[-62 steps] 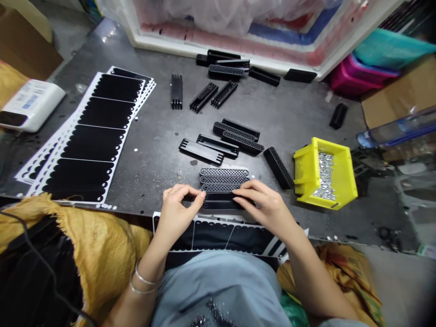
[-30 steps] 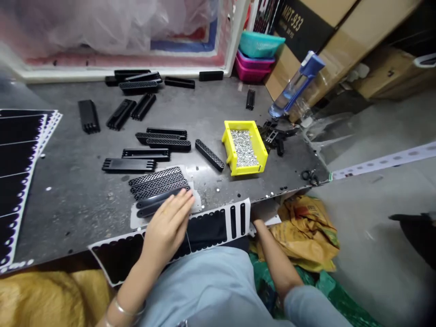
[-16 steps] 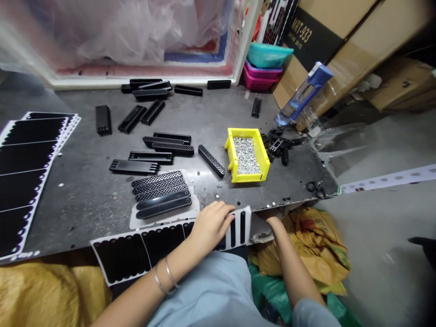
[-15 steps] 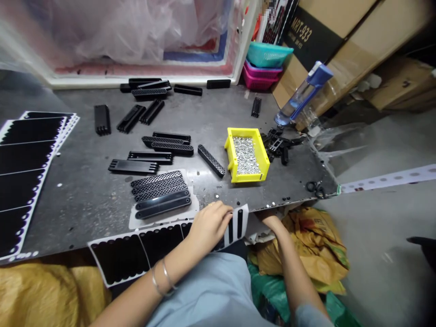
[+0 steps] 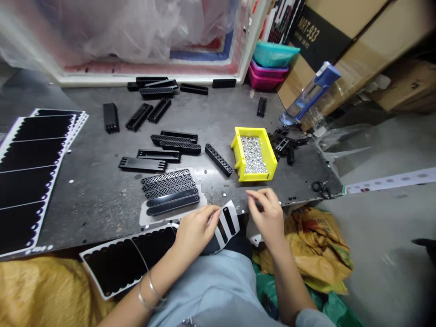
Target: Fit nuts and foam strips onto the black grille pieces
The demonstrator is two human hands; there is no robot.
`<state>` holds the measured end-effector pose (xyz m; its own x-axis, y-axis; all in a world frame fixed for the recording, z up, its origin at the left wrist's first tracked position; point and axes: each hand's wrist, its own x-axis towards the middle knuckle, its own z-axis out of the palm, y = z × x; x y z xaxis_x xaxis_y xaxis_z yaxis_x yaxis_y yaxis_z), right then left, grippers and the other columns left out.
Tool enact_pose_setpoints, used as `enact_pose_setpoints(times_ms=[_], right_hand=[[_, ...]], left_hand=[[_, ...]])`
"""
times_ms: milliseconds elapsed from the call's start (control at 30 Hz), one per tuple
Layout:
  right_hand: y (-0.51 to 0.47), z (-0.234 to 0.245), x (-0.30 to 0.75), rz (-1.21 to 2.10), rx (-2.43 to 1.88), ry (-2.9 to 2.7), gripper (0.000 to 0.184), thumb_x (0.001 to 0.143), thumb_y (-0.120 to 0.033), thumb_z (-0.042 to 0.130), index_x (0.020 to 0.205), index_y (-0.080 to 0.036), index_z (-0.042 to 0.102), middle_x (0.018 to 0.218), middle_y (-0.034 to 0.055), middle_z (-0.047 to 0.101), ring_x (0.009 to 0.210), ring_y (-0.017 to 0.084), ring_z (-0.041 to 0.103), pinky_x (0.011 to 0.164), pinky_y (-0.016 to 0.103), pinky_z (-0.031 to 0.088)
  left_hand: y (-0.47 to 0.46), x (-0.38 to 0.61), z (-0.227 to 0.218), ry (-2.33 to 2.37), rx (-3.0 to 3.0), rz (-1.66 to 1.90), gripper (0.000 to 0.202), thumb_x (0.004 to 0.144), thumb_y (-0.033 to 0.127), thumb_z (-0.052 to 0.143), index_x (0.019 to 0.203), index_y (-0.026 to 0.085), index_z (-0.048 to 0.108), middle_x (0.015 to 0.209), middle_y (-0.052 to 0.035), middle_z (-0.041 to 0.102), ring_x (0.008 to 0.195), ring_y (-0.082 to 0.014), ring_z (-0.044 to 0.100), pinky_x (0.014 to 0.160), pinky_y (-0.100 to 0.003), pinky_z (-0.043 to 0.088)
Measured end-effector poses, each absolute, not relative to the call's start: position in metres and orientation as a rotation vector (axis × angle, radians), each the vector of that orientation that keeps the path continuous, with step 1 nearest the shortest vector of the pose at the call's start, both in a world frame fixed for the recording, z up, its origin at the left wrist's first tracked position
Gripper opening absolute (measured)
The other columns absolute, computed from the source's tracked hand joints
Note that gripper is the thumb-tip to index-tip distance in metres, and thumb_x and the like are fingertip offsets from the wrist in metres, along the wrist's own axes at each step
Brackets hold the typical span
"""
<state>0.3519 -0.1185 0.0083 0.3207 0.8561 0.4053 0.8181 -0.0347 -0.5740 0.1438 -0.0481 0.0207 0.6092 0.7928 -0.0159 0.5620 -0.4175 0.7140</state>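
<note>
My left hand (image 5: 197,227) is closed on the edge of a sticker sheet (image 5: 229,219), a white backing with black strips that hangs over my lap. The sheet's wide black part (image 5: 116,263) stretches left below the table edge. Right of the strips, my right hand (image 5: 267,213) is raised at the table edge, its fingers loosely bent and apart, with nothing visible in them. Just beyond my left hand, several long black handle-like bars (image 5: 173,200) lie side by side on a pale sheet (image 5: 145,220). Some have a textured top, others a smooth one.
A yellow bin (image 5: 255,177) of small metal pieces stands beyond my right hand, with one loose bar (image 5: 219,160) to its left. More black parts (image 5: 142,164) lie farther back. Sticker sheets (image 5: 37,150) are stacked left. A water bottle (image 5: 309,95) and scissors (image 5: 321,188) are at right.
My right hand has come up from below the table edge, towards the sticker sheet. My left hand has shifted slightly left and down with the sheet. The camera view has shifted a little.
</note>
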Motion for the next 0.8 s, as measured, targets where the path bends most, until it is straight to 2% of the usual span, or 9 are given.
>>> enact_pose_setpoints(times_ms=[100,200,300,400,500,600,667,700,800], right_hand=[[-0.122,0.011,0.333,0.333,-1.649,-1.597,0.025,0.1,-0.021,0.061,0.122,-0.025,0.073,0.1,0.0076,0.069,0.092,0.021,0.068,0.085,0.035,0.058],[-0.123,0.006,0.314,0.393,-1.564,-1.614,0.029,0.099,-0.02,0.063,0.127,-0.025,0.072,0.108,0.0095,0.071,0.099,0.022,0.069,0.089,0.037,0.059],[-0.125,0.008,0.313,0.472,-1.509,-1.557,0.025,0.099,-0.016,0.062,0.117,-0.026,0.076,0.109,0.0089,0.072,0.1,0.021,0.071,0.089,0.037,0.06],[-0.138,0.023,0.336,0.721,-1.45,-1.55,0.014,0.095,-0.018,0.068,0.099,-0.027,0.079,0.108,0.0079,0.074,0.1,0.024,0.073,0.088,0.039,0.062],[-0.146,0.042,0.369,0.964,-1.349,-1.288,0.013,0.101,-0.025,0.06,0.098,-0.03,0.072,0.102,0.0048,0.072,0.079,0.021,0.075,0.071,0.037,0.064],[-0.127,0.056,0.375,0.885,-1.362,-1.097,0.014,0.102,-0.03,0.059,0.111,-0.034,0.069,0.102,0.0027,0.066,0.058,0.013,0.065,0.048,0.028,0.055],[-0.099,0.059,0.353,0.726,-1.471,-1.294,0.023,0.095,-0.027,0.07,0.117,-0.033,0.071,0.107,0.0047,0.064,0.074,0.016,0.068,0.055,0.028,0.057],[-0.083,0.057,0.335,0.633,-1.512,-1.459,0.028,0.093,-0.025,0.072,0.12,-0.031,0.073,0.109,0.0062,0.065,0.088,0.019,0.07,0.067,0.03,0.06],[-0.035,0.046,0.275,0.486,-1.359,-1.882,0.04,0.1,-0.02,0.062,0.139,-0.027,0.064,0.114,0.0091,0.068,0.103,0.021,0.069,0.09,0.037,0.058]], left_hand=[[-0.048,0.143,0.018,1.032,2.108,0.434,0.022,0.104,0.027,0.052,0.11,0.026,0.072,0.106,-0.0008,0.08,0.092,-0.0217,0.077,0.077,-0.031,0.057],[-0.049,0.14,0.016,0.993,2.1,0.455,0.023,0.105,0.025,0.05,0.114,0.025,0.07,0.108,-0.0022,0.079,0.095,-0.0218,0.077,0.081,-0.032,0.058],[-0.05,0.136,0.014,0.976,2.112,0.491,0.022,0.106,0.025,0.049,0.115,0.025,0.07,0.107,-0.0019,0.079,0.095,-0.0214,0.077,0.082,-0.032,0.058],[-0.05,0.135,0.01,1.054,2.164,0.519,0.022,0.106,0.025,0.05,0.115,0.025,0.07,0.105,-0.0016,0.079,0.089,-0.021,0.077,0.074,-0.03,0.057],[-0.051,0.138,0.005,1.128,2.28,0.608,0.024,0.107,0.029,0.048,0.114,0.023,0.07,0.098,-0.0028,0.078,0.078,-0.0196,0.075,0.063,-0.028,0.053],[-0.054,0.137,0.008,1.076,2.418,0.793,0.026,0.107,0.031,0.049,0.12,0.018,0.068,0.094,-0.0052,0.076,0.076,-0.0198,0.072,0.065,-0.03,0.052],[-0.053,0.126,0.015,1.039,2.428,0.934,0.024,0.105,0.03,0.055,0.12,0.016,0.067,0.096,-0.0056,0.076,0.082,-0.0202,0.07,0.072,-0.033,0.052],[-0.051,0.116,0.02,1.05,2.386,1.001,0.02,0.103,0.028,0.058,0.116,0.017,0.067,0.097,-0.0049,0.076,0.084,-0.0199,0.069,0.075,-0.033,0.052],[-0.037,0.073,0.028,1.297,2.124,1.14,0.009,0.101,0.021,0.06,0.103,0.02,0.069,0.095,-0.0019,0.075,0.086,-0.0172,0.067,0.082,-0.033,0.049]])
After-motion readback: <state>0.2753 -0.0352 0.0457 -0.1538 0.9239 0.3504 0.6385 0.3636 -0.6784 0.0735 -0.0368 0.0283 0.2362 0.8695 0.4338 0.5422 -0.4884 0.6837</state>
